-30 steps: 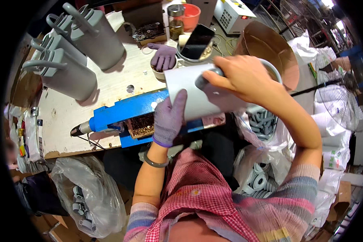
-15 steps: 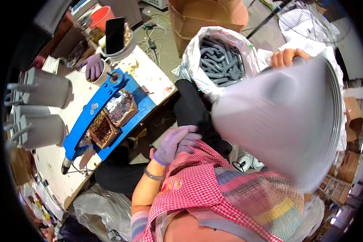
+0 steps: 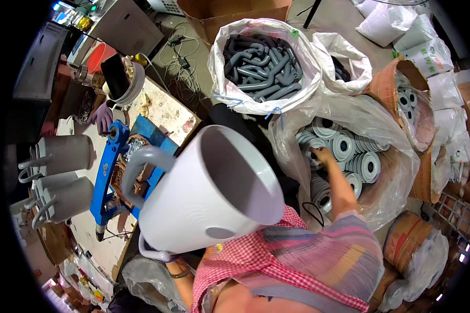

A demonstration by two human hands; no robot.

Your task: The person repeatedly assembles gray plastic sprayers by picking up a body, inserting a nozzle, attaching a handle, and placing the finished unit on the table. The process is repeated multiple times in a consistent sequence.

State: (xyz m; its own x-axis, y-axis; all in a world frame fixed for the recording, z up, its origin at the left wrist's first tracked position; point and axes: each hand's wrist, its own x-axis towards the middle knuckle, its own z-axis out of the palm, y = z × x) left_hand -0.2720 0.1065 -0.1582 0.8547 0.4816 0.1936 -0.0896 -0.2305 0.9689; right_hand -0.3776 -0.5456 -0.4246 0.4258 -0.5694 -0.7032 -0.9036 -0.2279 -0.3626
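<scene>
A light grey tapered plastic bucket (image 3: 183,214) tilts over my lap, its wide mouth turned up and to the right. One curved handle stands out at its upper left, another at its lower left. Behind the lower handle, my left hand (image 3: 173,257), in a purple glove, holds the bucket; most of its fingers are hidden. My bare right hand (image 3: 322,155) reaches into a clear plastic bag (image 3: 292,130) at the right. Its fingers are bent onto a grey ridged disc (image 3: 311,160) with a centre hole. Stacks of like discs (image 3: 369,166) lie around it.
A blue lever press (image 3: 105,177) stands on the white worktable (image 3: 167,107) beside boxes of small metal parts. Two grey buckets (image 3: 68,198) lie at the table's left. A white sack (image 3: 219,57) of grey curved handles stands ahead; cartons (image 3: 389,78) and more sacks line the right.
The bucket has passed from my right hand to my left and moved left across my lap. My right hand has gone down into the bag of discs, and the view has shifted.
</scene>
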